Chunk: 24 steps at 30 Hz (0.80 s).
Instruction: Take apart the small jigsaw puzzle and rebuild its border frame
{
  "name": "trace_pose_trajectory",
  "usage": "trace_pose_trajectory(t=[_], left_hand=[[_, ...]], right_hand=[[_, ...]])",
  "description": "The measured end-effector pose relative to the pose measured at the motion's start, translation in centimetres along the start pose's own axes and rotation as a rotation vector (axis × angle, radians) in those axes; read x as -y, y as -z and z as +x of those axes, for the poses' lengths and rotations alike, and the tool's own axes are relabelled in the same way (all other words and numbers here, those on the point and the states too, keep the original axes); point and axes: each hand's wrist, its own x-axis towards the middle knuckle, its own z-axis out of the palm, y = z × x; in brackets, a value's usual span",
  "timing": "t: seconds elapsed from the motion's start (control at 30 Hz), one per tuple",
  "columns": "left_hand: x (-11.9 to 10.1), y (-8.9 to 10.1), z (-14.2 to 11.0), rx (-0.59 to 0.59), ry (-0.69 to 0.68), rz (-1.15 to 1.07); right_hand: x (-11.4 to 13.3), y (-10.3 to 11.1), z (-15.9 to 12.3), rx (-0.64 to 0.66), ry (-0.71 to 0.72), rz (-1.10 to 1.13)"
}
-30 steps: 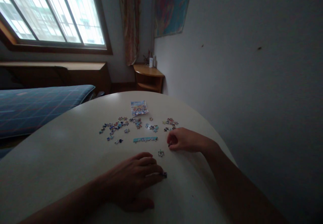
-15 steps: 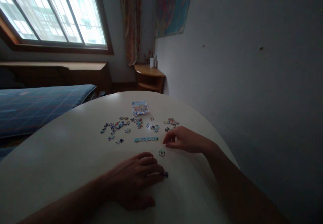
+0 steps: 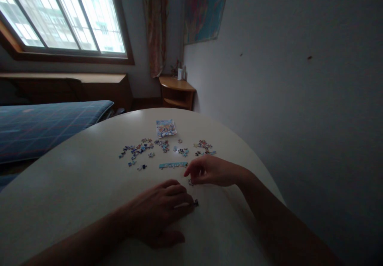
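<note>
From the person's head, one camera looks forward and down across the nearby table (image 3: 98, 174) toward a corner shelf (image 3: 177, 83).

Dim room; overexposed window (image 3: 64, 14); dark corners.

Light pours through the window (image 3: 73, 14)!
Beside it hangs a patterned curtain (image 3: 156, 26), then a colourful poster (image 3: 206, 10); low in the corner, a wooden shelf (image 3: 176, 84); at left, a blue plaid mattress (image 3: 54, 120).
</note>
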Motion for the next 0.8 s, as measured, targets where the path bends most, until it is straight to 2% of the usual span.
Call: trace_pose_trajectory(t=[0.17, 0.57, 0.8], left_hand=[[0.0, 0.0, 0.0, 0.013, -0.001, 0.026], [-0.3, 0.0, 0.1, 0.005, -0.023, 0.088], [-0.3, 0.0, 0.1, 0.052, 0.001, 0.125]], right_hand=[[0.0, -0.4, 0.2, 0.053, -0.045, 0.048], [-0.2, -1.7, 0.6, 0.003, -0.149, 0.13], [-0.2, -1.8, 0.6, -0.008, -0.119, 0.028]])
